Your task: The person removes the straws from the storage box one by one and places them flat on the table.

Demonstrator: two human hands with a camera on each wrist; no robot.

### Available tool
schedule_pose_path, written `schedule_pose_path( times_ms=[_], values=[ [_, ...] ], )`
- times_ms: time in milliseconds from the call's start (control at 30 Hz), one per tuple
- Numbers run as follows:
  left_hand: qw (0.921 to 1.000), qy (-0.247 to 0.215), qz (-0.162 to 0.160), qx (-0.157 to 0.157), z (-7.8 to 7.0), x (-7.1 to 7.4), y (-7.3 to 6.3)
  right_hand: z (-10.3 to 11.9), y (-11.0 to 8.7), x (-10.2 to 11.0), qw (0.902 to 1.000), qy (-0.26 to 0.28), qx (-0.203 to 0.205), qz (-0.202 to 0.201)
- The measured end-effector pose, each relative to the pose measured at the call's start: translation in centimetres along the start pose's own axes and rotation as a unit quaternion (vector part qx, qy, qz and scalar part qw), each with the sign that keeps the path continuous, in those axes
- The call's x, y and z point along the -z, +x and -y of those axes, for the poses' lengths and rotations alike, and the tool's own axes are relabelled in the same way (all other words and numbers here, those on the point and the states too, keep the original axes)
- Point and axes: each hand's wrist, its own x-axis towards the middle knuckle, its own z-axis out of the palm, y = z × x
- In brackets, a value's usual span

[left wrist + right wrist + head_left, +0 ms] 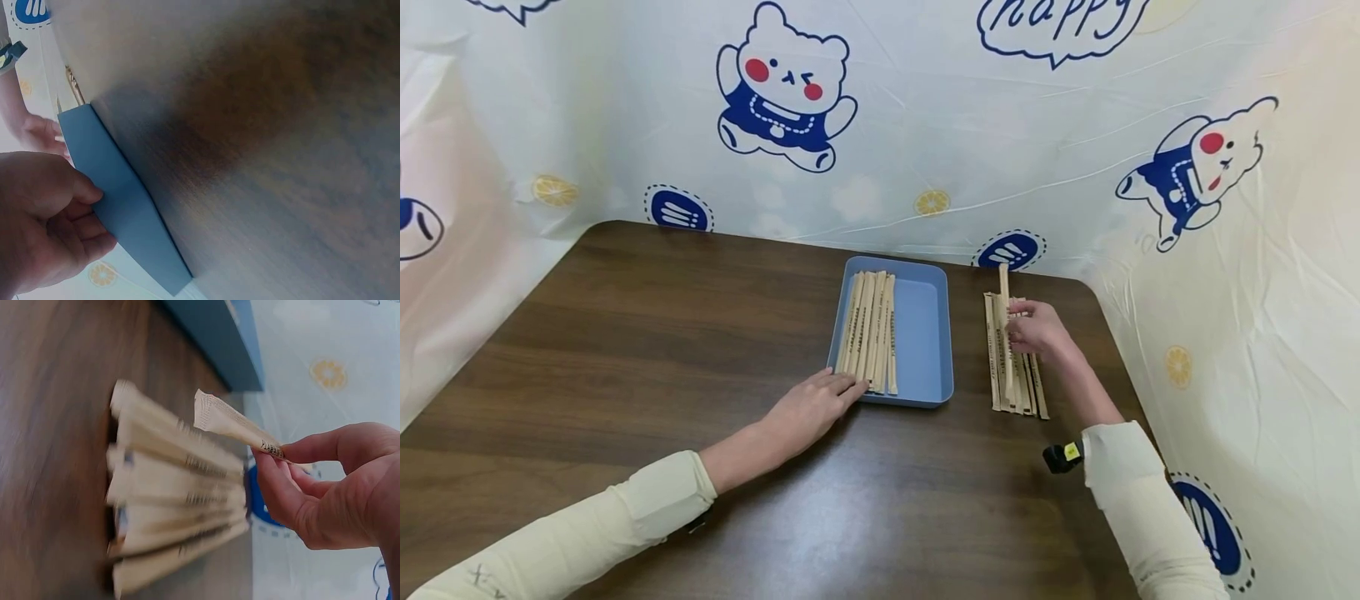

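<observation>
head: right hand [1037, 327] pinches one paper stick [1004, 307] over the loose pile [1022, 379], long axis toward the far edge of the surface [700, 333]; blue tray [922, 333] to the left, its right rim [950, 333] between. left wrist: left hand [50, 219] seems to grip the tray's near wall [131, 197]. right wrist: stick's end juts past the fingers [275, 484].

Left hand [811, 407] at blue tray [925, 333], slim beige packet [1005, 304] in right hand [1037, 327]

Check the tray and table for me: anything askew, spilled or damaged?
Nothing looks spilled or torn. The paper packets on the table beside the tray lie slightly fanned, ends uneven; the row inside it looks neater.
</observation>
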Motion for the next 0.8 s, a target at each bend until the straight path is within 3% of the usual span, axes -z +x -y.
schedule_pose_path(
  times_ms=[500,800],
  values=[
    [1.0,-0.004,0.008,0.002,-0.1,0.2,0.0,-4.8,0.1,3.9,0.9925,-0.112,0.003,-0.049],
    [1.0,-0.007,0.004,0.001,-0.1,0.1,0.1,-5.8,0.5,4.4,0.9927,-0.114,-0.003,-0.037]
  ],
)
